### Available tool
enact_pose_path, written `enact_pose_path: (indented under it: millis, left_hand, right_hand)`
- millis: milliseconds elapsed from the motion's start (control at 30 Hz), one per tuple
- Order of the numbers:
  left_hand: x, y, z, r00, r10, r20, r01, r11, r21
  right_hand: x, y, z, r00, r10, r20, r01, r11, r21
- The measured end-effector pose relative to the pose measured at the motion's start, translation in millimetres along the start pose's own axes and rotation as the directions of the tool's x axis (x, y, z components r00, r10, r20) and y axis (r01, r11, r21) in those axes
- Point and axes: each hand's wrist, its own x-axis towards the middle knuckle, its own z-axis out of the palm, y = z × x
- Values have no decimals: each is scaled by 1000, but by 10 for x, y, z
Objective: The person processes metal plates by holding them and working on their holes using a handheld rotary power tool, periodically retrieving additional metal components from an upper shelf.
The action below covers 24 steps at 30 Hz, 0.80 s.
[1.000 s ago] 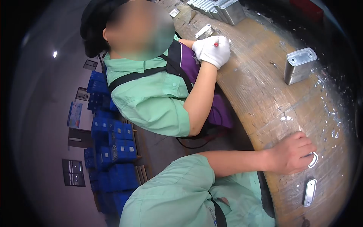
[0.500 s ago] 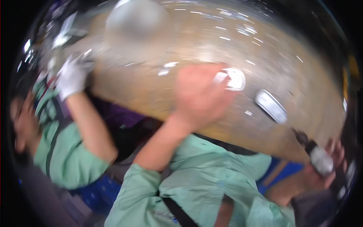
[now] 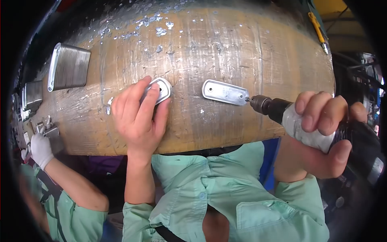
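Note:
My left hand [image 3: 139,115] is closed around a silver, round-ended metal plate [image 3: 163,89], pressing it on the worn tabletop; a dark hole shows at its uncovered end. Most of that plate is hidden under my fingers. To its right lies a second oblong metal plate [image 3: 225,92] with a raised rim and a hole near each end. My right hand [image 3: 322,117] grips a power drill [image 3: 278,109] whose body is wrapped in white. The drill's bit points left at the second plate's right end, by the hole; whether it touches, I cannot tell.
A neat stack of metal plates [image 3: 70,66] stands at the upper left, with another stack [image 3: 33,94] beyond it. A co-worker's white-gloved hand [image 3: 41,149] is at the left edge. Metal chips [image 3: 161,31] litter the far side. A yellow-handled tool [image 3: 316,26] lies upper right.
The view has shifted and sharpened. My left hand, blurred before with a shiny piece, now rests on the table holding the plate. My right hand has brought the drill up to the second plate.

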Motion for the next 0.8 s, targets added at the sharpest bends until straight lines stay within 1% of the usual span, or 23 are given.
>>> enact_pose_path:
  millis: [133,200,300,400,467,600,633,733,800]
  left_hand:
    - [-6,-15,4,1000,-3,-7,3,1000,-9]
    - [1,-19,-4,1000,-7,4,7,1000,-5]
    - [1,-39,46,998,6,-62,-6,1000,-5]
    - [12,-38,41,998,-6,-65,4,1000,-22]
    - [19,-31,38,998,-8,-68,6,1000,-24]
    - [-6,-44,7,999,-16,-41,14,999,-43]
    - [-15,-53,13,998,-12,-60,9,999,-44]
    - [-23,-67,12,997,-4,-73,1,999,-44]
    - [-13,-58,2,997,-7,-71,4,999,-48]
  right_hand:
    - [-11,88,24,1000,13,6,-13,1000,-8]
    - [7,133,25,999,12,38,-11,1000,-27]
    - [25,172,-15,995,19,97,-17,999,-27]
    - [29,167,-32,989,34,141,-29,999,-32]
    - [46,162,-41,990,36,134,-33,999,-25]
    - [131,140,16,998,16,64,-17,1000,17]
    - [157,104,66,998,5,56,-8,998,57]
    - [229,148,273,996,-45,82,34,992,124]
    - [269,254,361,990,-40,137,24,993,115]
